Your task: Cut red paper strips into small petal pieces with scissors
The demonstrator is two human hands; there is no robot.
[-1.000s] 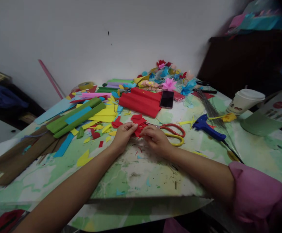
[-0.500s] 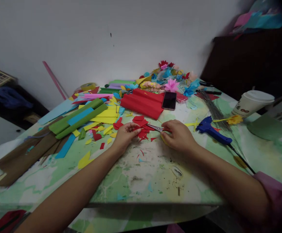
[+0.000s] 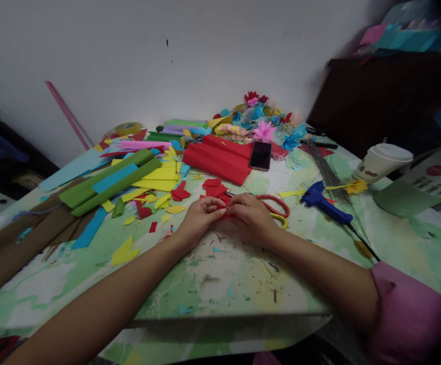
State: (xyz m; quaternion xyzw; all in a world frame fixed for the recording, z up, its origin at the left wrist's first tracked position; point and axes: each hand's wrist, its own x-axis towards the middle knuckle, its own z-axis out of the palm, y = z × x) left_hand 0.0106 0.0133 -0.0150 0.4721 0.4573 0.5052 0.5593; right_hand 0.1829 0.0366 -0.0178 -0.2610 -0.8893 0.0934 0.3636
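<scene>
My left hand and my right hand meet over the middle of the table. The fingertips of both are pinched together on a small piece of red paper, mostly hidden by the fingers. Scissors with a red and a yellow handle loop lie just beyond my right hand, out of its grip; their blades are largely covered. Cut red paper pieces lie right behind the fingers, and another red piece rests to the left.
Behind the hands are a red paper sheet and a phone. Green paper rolls and brown paper lie left. A blue glue gun, thin wires and a lidded cup are right. Paper flowers are heaped at the back.
My right hand has let go of the scissors, which now lie on the table, and has moved left to meet my left hand at the red paper. The view has shifted slightly.
</scene>
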